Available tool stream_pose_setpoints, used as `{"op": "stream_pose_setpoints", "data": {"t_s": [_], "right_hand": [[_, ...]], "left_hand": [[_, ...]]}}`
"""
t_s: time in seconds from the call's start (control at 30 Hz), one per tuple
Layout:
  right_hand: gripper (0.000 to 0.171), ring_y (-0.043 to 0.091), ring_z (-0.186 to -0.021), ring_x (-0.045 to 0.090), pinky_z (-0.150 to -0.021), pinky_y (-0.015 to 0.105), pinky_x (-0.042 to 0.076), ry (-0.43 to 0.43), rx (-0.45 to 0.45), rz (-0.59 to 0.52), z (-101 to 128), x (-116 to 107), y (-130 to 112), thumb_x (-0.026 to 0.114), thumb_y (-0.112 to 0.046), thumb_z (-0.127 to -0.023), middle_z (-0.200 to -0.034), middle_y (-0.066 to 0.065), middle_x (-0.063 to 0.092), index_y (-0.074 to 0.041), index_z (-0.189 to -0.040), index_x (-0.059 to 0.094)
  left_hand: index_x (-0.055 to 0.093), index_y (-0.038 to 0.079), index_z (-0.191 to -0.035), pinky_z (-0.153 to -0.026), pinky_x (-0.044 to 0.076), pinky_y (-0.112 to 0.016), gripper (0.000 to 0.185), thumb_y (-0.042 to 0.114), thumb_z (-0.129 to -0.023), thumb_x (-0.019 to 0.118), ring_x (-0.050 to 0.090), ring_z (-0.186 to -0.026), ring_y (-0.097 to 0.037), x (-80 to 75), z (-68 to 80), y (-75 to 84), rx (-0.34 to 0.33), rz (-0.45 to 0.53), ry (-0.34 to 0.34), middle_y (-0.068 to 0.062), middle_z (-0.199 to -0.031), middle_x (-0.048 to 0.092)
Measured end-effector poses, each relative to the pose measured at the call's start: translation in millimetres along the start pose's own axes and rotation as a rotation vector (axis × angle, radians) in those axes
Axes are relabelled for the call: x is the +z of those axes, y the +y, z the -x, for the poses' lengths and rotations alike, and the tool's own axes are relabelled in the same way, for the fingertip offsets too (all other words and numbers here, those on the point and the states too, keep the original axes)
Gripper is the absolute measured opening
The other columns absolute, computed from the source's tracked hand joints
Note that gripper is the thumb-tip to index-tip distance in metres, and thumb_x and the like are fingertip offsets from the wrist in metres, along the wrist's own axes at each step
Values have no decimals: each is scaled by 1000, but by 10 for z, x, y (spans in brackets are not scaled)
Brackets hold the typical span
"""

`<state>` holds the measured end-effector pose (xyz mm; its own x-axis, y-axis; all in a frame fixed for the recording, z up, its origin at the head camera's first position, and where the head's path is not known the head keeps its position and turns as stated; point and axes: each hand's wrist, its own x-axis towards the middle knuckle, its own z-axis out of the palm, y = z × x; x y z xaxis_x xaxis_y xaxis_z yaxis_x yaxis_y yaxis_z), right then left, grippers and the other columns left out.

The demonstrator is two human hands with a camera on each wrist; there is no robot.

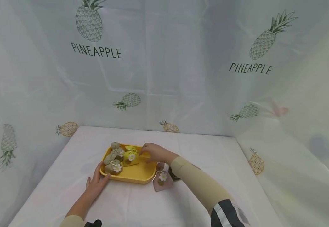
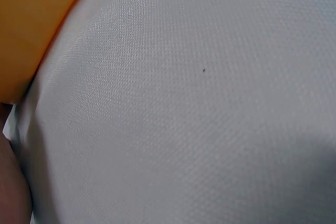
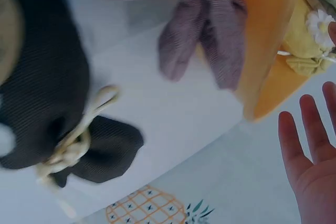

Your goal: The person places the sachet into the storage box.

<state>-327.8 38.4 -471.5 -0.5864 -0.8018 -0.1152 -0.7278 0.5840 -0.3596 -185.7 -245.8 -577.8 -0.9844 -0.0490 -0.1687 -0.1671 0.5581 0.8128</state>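
Right hand [image 1: 154, 152], loose, apparently settles the yellow drawstring pouch [image 1: 131, 156] alongside; left hand [image 1: 95, 183] (unclenched) steadies the tray [image 1: 136, 172]. Next, probably: grasp the mauve pouch [image 1: 163, 184].

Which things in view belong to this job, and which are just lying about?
Likely in the job:
yellow rectangular plastic-looking tray
yellow tied fabric pouch in it
two olive-green tied fabric pouches in it
mauve tied fabric pouch and black tied fabric pouch beside it

Just surroundings:
white flat tablecloth
pale pineapple-print hanging sheet

The left wrist view's edge cuts off the yellow tray [image 2: 37, 22].
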Motion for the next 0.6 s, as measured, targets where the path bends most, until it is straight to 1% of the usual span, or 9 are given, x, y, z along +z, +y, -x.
{"op": "stream_pose_setpoints", "data": {"t_s": [0.13,0.2,0.33,0.43,0.6], "right_hand": [[39,14,-117,53,-102,27,42,-5,22,-15,145,-42,35,79,-11,-83,-122,-4,57,-15,-121,69],[40,15,-117,53,-102,28,42,-10,43,-40,212,-54,55,79,-10,-82,-122,-5,56,-15,-121,69],[42,16,-118,53,-101,28,43,-26,85,-84,333,-40,113,79,-9,-80,-122,-8,56,-17,-120,69],[42,13,-117,53,-101,27,43,-31,84,-79,421,-16,154,81,-13,-79,-122,-9,56,-18,-119,69],[37,9,-114,53,-100,27,43,-40,73,-69,567,36,203,79,-18,-84,-122,-8,57,-15,-119,69]], "left_hand": [[-11,14,-155,-105,-20,-64,86,51,-100,44,-3,-144,-47,-11,1,-1,-7,-16,-1,-26,-159,-3],[-11,14,-155,-105,-21,-64,86,51,-100,44,-3,-144,-47,-24,3,-1,-11,-23,0,-26,-159,-3],[-12,14,-155,-105,-22,-63,87,52,-100,43,-4,-144,-46,-38,2,7,-20,-19,-12,-26,-159,-5],[-12,14,-155,-105,-21,-64,87,52,-100,43,-5,-144,-46,-32,-8,8,-21,-15,-22,-26,-158,-5],[-13,15,-155,-106,-21,-63,87,52,-100,43,-5,-143,-47,-7,-31,-5,-29,-8,-26,-27,-158,-3]]}}
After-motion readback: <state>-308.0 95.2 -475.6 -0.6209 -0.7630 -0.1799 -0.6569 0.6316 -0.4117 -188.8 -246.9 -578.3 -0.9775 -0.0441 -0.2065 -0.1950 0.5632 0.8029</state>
